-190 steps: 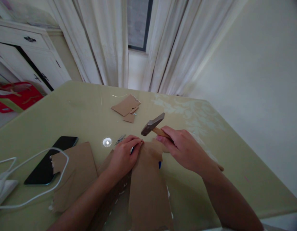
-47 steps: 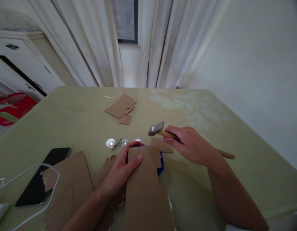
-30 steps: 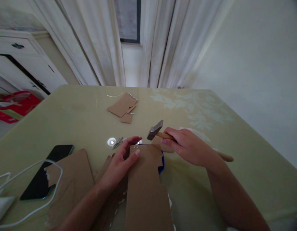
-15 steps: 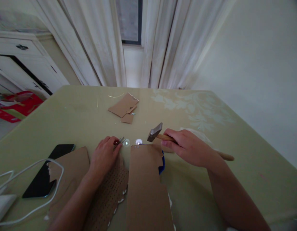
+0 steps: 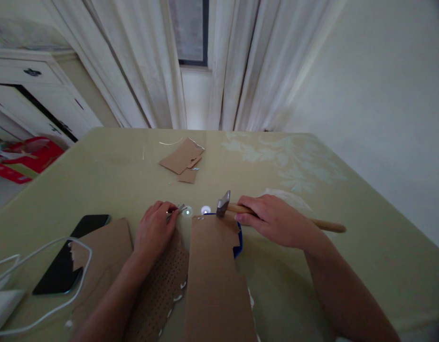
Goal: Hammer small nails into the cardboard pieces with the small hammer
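Observation:
My right hand is wrapped round the wooden handle of a hammer. The hammer's metal head is low over the far right part of a long cardboard strip; whether it touches cannot be made out. Something blue shows under the strip's right edge. A few small shiny nail heads dot the strip's far left corner. In my left hand several thin nails are pinched, their ends pointing right. Beneath my left wrist lies a piece of cardboard full of holes.
A black phone lies at the left, partly under torn cardboard and a white cable. Cardboard scraps rest farther back on the table. Two small bright round spots show beyond the strip. Thin white plastic lies behind my right hand.
My right hand has brought the hammer down and slightly left, its head now lower over the cardboard strip. My left hand stays in place with the nails.

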Demonstrator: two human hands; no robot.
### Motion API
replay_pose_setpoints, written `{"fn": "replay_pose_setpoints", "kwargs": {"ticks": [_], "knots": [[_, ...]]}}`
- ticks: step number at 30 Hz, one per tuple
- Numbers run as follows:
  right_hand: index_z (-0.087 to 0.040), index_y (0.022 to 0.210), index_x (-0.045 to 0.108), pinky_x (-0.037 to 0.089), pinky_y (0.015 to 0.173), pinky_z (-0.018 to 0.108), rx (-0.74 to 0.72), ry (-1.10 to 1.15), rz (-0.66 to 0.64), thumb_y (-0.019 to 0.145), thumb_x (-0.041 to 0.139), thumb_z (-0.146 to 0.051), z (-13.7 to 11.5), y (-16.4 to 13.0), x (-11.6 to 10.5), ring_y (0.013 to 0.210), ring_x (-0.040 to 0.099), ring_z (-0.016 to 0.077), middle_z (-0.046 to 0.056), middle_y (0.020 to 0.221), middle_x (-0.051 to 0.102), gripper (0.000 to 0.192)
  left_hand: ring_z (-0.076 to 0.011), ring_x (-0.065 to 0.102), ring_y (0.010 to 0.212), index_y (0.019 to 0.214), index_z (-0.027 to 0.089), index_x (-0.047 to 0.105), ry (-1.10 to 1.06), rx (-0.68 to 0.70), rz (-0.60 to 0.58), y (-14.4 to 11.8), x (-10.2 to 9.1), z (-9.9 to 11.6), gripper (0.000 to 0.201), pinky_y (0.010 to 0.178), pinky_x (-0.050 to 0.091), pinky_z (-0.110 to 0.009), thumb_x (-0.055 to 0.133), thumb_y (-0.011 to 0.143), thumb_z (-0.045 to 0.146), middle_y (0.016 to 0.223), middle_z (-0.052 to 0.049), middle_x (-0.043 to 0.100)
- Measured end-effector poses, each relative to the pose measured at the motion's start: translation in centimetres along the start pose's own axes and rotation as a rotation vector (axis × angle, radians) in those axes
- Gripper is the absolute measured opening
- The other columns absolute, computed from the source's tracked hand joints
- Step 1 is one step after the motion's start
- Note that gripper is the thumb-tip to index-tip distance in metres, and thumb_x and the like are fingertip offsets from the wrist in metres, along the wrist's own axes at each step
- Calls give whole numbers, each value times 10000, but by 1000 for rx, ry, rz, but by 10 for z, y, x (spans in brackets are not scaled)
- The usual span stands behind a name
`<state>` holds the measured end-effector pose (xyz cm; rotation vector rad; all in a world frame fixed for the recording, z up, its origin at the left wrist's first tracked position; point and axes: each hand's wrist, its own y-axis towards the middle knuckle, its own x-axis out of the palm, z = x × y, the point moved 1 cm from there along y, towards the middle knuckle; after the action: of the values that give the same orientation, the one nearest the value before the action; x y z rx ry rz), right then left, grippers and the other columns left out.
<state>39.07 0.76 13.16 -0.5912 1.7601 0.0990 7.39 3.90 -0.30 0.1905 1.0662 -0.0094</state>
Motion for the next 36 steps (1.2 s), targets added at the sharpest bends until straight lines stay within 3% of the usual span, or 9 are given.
{"fn": "replay_pose_setpoints", "kwargs": {"ticks": [7, 10, 14, 18, 31, 36], "knots": [[-191, 1071, 701, 323, 742, 344, -8, 9, 20, 1183, 537, -443, 0, 1, 2, 881, 703, 247, 60, 947, 766, 320, -241, 690, 842, 1005, 229, 754, -356, 14, 216, -5, -14, 20, 245, 787, 546, -360, 661, 993, 455, 919, -39, 754], [-194, 1050, 696, 311, 729, 343, -12, 8, 27, 1181, 541, -438, 0, 1, 2, 860, 694, 239, 52, 925, 757, 318, -211, 703, 812, 1046, 226, 745, -570, -38, 207, -12, -17, 35, 256, 743, 544, -322, 723, 983, 474, 906, -22, 773], [-195, 1041, 694, 299, 715, 337, -7, 10, 17, 1177, 552, -405, -1, 1, 0, 836, 684, 226, 47, 914, 752, 288, -210, 721, 881, 1064, 228, 739, -737, -22, 101, -22, -15, 55, 237, 780, 547, -327, 702, 1016, 456, 1010, -47, 805], [-190, 1056, 696, 290, 708, 335, 8, -5, 14, 1173, 560, -393, -2, 1, 0, 833, 683, 228, 53, 914, 754, 271, -206, 652, 831, 1054, 233, 776, -652, 56, 40, -23, -15, 65, 230, 772, 513, -336, 665, 1035, 433, 908, -32, 767], [-190, 1091, 694, 295, 717, 340, -16, -66, 15, 1184, 525, -447, -2, 0, 0, 879, 714, 253, 84, 975, 788, 321, -198, 653, 794, 1021, 232, 766, -565, 126, 58, -18, -18, 73, 181, 742, 519, -316, 672, 1015, 386, 874, -25, 762], [-189, 1076, 689, 285, 709, 334, -7, -51, 15, 1181, 533, -445, -2, 1, 0, 869, 709, 247, 80, 954, 781, 318, -198, 644, 776, 1048, 233, 772, -571, 107, 41, -19, -16, 73, 204, 615, 487, -278, 695, 1006, 417, 869, -26, 742]]}}
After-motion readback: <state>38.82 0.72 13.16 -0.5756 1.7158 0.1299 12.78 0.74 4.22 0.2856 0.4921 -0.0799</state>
